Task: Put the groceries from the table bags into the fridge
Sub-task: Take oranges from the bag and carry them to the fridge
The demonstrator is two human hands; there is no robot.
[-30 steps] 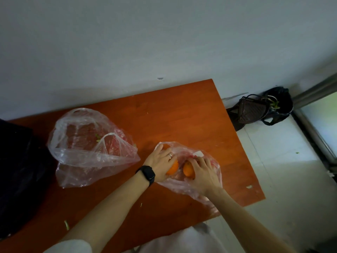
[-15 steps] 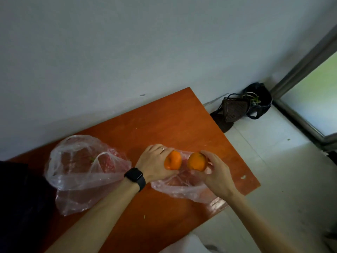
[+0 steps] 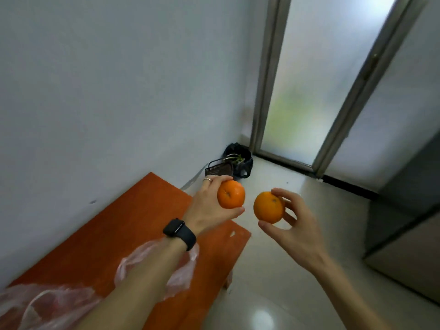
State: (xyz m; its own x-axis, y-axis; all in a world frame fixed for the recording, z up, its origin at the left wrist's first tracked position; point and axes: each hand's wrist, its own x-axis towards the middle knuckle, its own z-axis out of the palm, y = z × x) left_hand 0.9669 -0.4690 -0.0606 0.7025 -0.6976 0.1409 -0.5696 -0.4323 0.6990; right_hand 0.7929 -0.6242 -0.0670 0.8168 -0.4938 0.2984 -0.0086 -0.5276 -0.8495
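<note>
Cupping an orange (image 3: 231, 194) in curled left hand (image 3: 206, 208), pinching second orange (image 3: 268, 207) between right hand (image 3: 298, 231) thumb and fingertips (image 3: 276, 191).

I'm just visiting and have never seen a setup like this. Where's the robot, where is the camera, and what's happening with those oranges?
There is no robot here: these are a person's bare hands, filmed by one wide-angle camera worn on the head, looking forward and down. The left hand, with a black watch on its wrist, holds one orange; the right hand holds the other orange, both up in the air and apart. Below is an orange-brown table with thin plastic bags on it. The grey cabinet at the right may be the fridge, but I cannot be sure.
</note>
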